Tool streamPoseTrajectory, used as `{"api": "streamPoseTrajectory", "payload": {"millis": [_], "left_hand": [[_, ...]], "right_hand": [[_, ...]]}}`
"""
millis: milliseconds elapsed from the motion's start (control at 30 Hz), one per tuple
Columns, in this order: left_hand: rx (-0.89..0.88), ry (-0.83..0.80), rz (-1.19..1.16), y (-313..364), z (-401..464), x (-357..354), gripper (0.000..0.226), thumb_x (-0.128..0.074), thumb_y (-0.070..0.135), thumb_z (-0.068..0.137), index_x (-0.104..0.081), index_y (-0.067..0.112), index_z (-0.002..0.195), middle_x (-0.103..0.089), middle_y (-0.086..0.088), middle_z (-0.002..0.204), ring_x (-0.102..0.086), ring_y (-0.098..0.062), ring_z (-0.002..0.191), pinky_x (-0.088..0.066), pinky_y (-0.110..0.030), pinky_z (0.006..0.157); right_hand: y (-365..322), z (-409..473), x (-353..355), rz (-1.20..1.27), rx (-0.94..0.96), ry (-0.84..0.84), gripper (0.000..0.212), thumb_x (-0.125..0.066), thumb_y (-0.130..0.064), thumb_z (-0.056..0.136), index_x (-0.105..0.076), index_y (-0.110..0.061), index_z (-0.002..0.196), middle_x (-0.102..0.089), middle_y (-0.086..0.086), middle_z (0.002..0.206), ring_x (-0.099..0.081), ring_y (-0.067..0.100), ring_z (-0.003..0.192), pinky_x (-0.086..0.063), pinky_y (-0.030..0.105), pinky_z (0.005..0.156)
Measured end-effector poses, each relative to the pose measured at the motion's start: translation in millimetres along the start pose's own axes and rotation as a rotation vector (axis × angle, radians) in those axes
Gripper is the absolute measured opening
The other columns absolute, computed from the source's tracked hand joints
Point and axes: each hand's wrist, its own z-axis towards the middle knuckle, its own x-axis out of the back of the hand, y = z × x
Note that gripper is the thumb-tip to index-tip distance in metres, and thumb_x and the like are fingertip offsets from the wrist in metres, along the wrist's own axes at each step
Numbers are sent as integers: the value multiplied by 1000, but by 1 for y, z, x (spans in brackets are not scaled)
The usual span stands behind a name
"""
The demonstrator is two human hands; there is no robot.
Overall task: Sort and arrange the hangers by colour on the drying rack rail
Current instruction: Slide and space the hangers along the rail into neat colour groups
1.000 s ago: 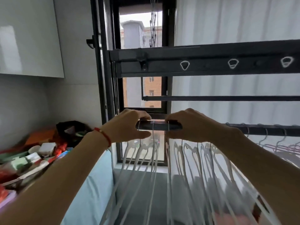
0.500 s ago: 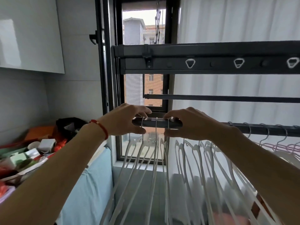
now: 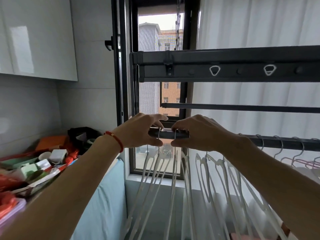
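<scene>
My left hand (image 3: pixel 140 131) and right hand (image 3: pixel 194 134) each pinch white hangers' (image 3: pixel 166 170) hooks on the rail (image 3: pixel 277 142); sliding hooks together without lifting should keep whites grouped, apart from pink hangers (image 3: pixel 304 162).

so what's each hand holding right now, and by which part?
Both hold white hangers by their metal hooks at the rail. The left hand pinches a hook at the rail's end; the right hand pinches the next hook. Exact finger contact is partly hidden.

Hangers (image 3: pixel 174 170) hang from rail (image 3: pixel 277 142) before window (image 3: pixel 155 101).
</scene>
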Motion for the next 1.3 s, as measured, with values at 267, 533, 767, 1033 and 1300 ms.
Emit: {"api": "streamPoseTrajectory", "payload": {"millis": [267, 533, 767, 1033, 1300], "left_hand": [[-13, 6, 7, -4, 0, -1, 84, -84, 33, 77, -40, 22, 148, -66, 8, 129, -61, -9, 115, -37, -16, 94], [-32, -1, 44, -3, -1, 0, 89, -83, 40, 75, -38, 19, 150, -60, 1, 139, -56, -15, 126, -38, -26, 106], [-91, -7, 93, 4, 4, -3, 58, -79, 41, 79, -62, 16, 128, -65, 3, 123, -60, -12, 108, -49, -26, 100], [-93, -1, 51, 10, 4, -3, 28, -73, 31, 87, -69, 18, 112, -67, 6, 101, -62, -10, 90, -55, -30, 88], [-70, -26, 59, 13, 4, -3, 56, -74, 40, 85, -57, 18, 134, -63, 1, 127, -59, -14, 112, -46, -25, 100]], "right_hand": [[-6, 6, -3, 27, 19, -1, 35, -68, -57, 84, -69, -27, 103, -63, -15, 76, -61, 4, 64, -56, 27, 62], [-1, 0, 3, 67, 18, -34, 58, -69, -60, 81, -63, -22, 124, -72, -8, 105, -69, 10, 87, -59, 35, 75], [18, -23, 21, 16, -101, -184, 46, -65, -66, 80, -67, -26, 101, -68, -9, 85, -63, 8, 72, -54, 29, 68], [12, -19, 14, 27, -53, -111, 38, -64, -64, 82, -67, -27, 90, -61, -9, 69, -58, 7, 59, -52, 29, 58], [16, -35, 26, 29, -98, -162, 73, -59, -78, 71, -61, -26, 121, -71, -4, 104, -68, 15, 87, -58, 39, 79]]}}
